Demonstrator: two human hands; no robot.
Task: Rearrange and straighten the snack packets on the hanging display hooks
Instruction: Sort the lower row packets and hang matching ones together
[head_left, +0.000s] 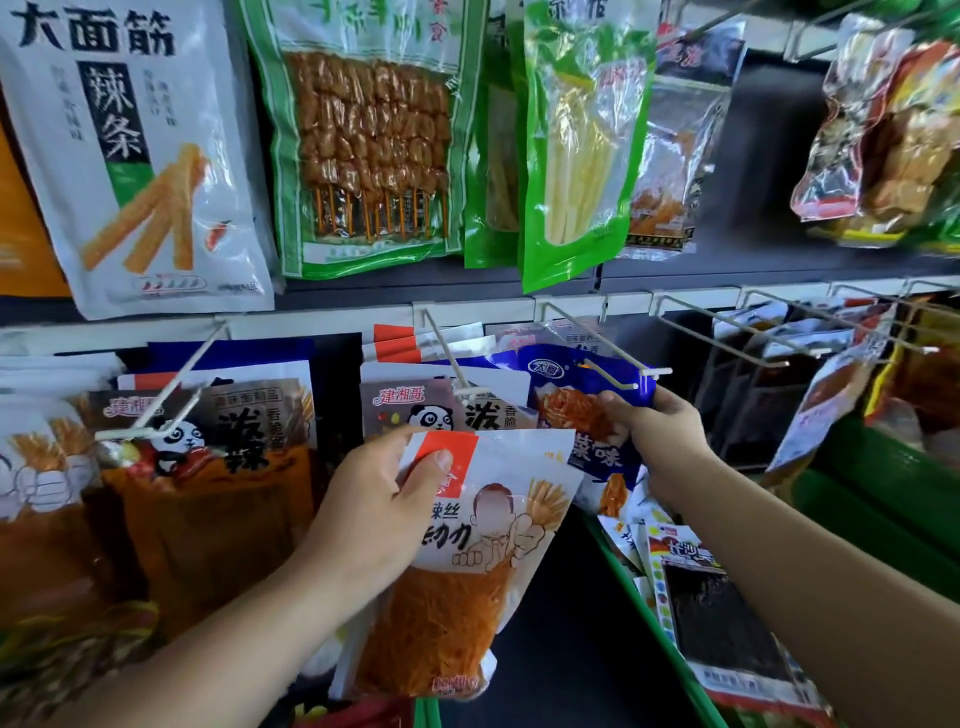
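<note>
The right hand (660, 431) pinches the blue packet (587, 405) just below its hook (631, 385); the left hand (384, 493) grips a white packet (467, 561), lower left.

Panda packet (447, 410) hangs behind the hand-held packet (483, 545), left of the hooked packet (587, 400).

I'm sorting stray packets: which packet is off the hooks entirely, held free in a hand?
The white packet with the red corner, gripped by the left hand; the blue packet in the right hand is at its hook.

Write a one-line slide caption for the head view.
Left hand holds a white snack packet off the hooks while right hand grips a blue packet at a hook.
</note>
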